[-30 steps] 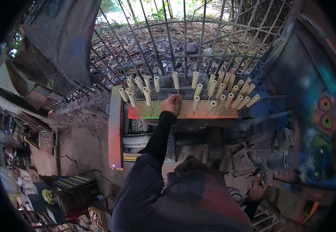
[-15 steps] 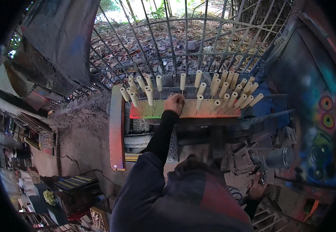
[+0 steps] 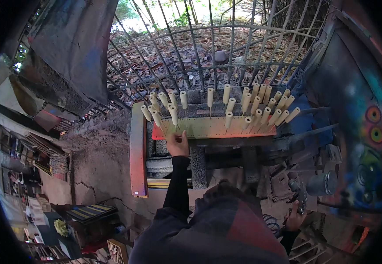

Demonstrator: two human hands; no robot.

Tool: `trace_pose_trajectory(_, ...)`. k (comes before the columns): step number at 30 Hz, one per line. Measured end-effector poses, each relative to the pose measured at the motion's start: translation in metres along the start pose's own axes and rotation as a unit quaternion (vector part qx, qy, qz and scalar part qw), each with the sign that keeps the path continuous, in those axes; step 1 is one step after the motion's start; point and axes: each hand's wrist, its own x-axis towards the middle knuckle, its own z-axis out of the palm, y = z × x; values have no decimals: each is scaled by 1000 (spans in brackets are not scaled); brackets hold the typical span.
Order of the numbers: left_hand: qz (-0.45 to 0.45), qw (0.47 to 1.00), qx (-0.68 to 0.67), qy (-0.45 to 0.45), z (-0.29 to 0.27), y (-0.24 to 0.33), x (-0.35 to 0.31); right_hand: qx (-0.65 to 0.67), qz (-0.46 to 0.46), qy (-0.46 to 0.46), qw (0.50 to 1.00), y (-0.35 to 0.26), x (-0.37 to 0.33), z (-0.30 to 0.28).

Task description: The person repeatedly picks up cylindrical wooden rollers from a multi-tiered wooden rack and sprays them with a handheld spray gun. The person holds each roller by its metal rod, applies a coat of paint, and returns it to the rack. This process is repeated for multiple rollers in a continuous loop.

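Note:
My left hand (image 3: 177,144) is at the front edge of a perforated board (image 3: 208,126), near its left end. Its fingers are loosely curled, the thumb stands apart, and I see nothing between them. Just beyond it, a pale hollow tube (image 3: 173,115) stands on a thin stick. Several more such tubes, some upright and some leaning, rise from the board, most densely toward its right end. The board is tinted green, yellow and red. Low on the right, my right hand (image 3: 294,219) is wrapped round a dark metal spray gun (image 3: 299,196).
A long red and orange board (image 3: 138,152) lies along the left side of the support. Metal bars (image 3: 195,53) close off the far side, with leaf litter beyond. At right are a grey metal can (image 3: 322,183) and a paint-covered panel (image 3: 353,119).
My left hand has drawn back from a tube's stick near the board's middle and moved left and nearer to me. That tube still stands. My right hand keeps the spray gun.

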Motion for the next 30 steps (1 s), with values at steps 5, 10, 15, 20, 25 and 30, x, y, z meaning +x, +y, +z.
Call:
trace_pose_trajectory(5,105,989,72,-70,-21,-29,23,-31,-15,-37,999,14,12,-12)
trace_pose_trajectory(10,103,975,134,-146,-15,-51,32,-56,-33,-52,997,2,7,-6)
trace_pose_trajectory(15,140,978,96,-120,-31,-16,33,-41,-14,-37,998,16,12,-26)
trace_pose_trajectory(20,208,963,-26,-172,-45,80,-23,-8,-14,-21,1000,-28,2,-37)
trace_pose_trajectory(25,245,858,-202,-404,3,181,-139,-8,-106,5,994,-71,6,-61)
trace_pose_trajectory(30,220,756,-219,-577,85,225,-212,-23,-175,8,984,-117,8,-98)
